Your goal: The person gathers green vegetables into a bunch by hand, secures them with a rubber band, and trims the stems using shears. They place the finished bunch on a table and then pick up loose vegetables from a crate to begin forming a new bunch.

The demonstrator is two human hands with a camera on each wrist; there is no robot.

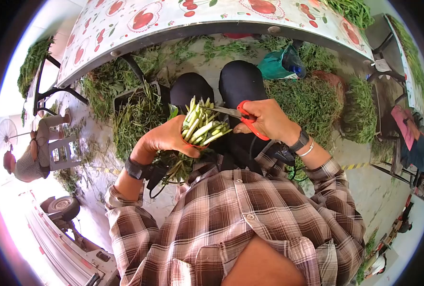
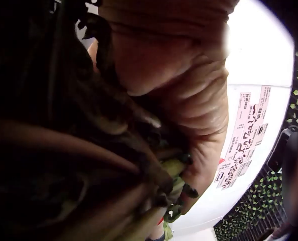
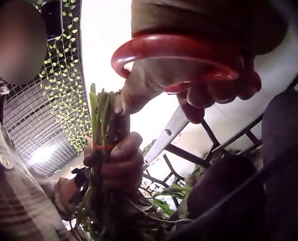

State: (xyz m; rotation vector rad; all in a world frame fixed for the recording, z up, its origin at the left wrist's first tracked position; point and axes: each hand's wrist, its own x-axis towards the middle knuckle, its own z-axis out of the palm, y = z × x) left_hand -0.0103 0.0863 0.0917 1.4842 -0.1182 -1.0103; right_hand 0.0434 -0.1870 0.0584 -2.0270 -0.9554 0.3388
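In the head view my left hand point(image 1: 166, 136) grips a bundle of green stems point(image 1: 200, 126), cut ends facing up and leaves hanging below. A red band point(image 3: 103, 147) circles the bundle, clearest in the right wrist view. My right hand point(image 1: 276, 119) holds scissors point(image 1: 228, 112) with red handles, fingers and thumb through the loops. Their blades point left and overlap the stem tops. The right wrist view shows a red handle loop point(image 3: 184, 42) around the thumb, whose tip is right at the stems. Dark leaves and my left palm point(image 2: 189, 100) fill most of the left wrist view.
A table with a fruit-print cloth point(image 1: 140, 19) stands ahead of my knees. Heaps of leafy greens point(image 1: 302, 107) lie at the right, and a dark crate point(image 1: 164, 93) of greens is at the left. A teal bag point(image 1: 271, 64) sits beyond my knees. Another person point(image 1: 30, 157) is far left.
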